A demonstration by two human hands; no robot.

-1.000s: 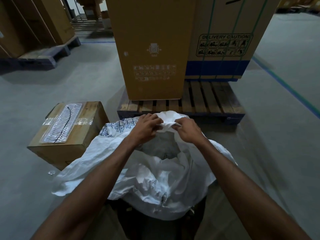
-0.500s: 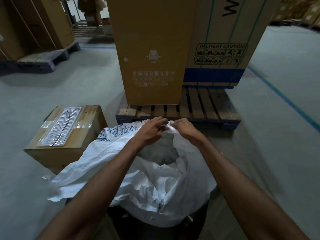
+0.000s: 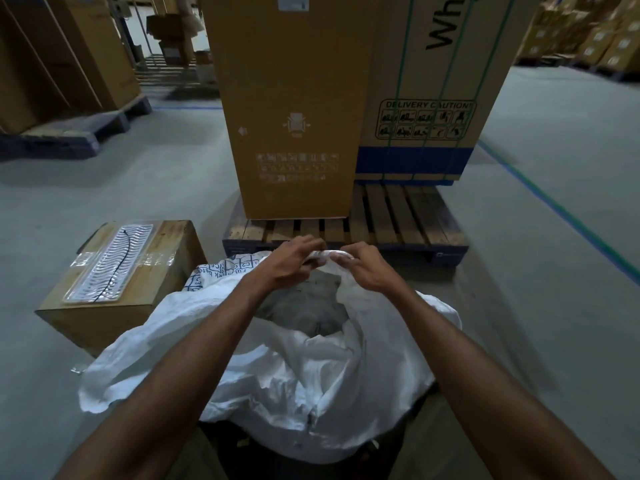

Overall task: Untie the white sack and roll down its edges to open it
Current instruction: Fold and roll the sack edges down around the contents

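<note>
The white sack (image 3: 304, 379) stands on the floor right in front of me, its mouth open and its crumpled edges spread outward. Grey material (image 3: 304, 306) shows inside the opening. My left hand (image 3: 287, 265) and my right hand (image 3: 363, 268) meet at the sack's far rim, both pinching a rolled fold of the white fabric between fingers and thumbs. Blue print shows on the sack's left far side (image 3: 225, 271). No tie or string is visible.
A taped brown carton (image 3: 117, 282) sits on the floor to the left of the sack. Just beyond the sack is a wooden pallet (image 3: 391, 220) carrying two tall cardboard boxes (image 3: 294, 98). More pallets and boxes stand at the far left and far right.
Both hands have stayed together on the far rim, shifting slightly away from me with the fold. The view has tilted up a little, and more of the grey contents shows.
</note>
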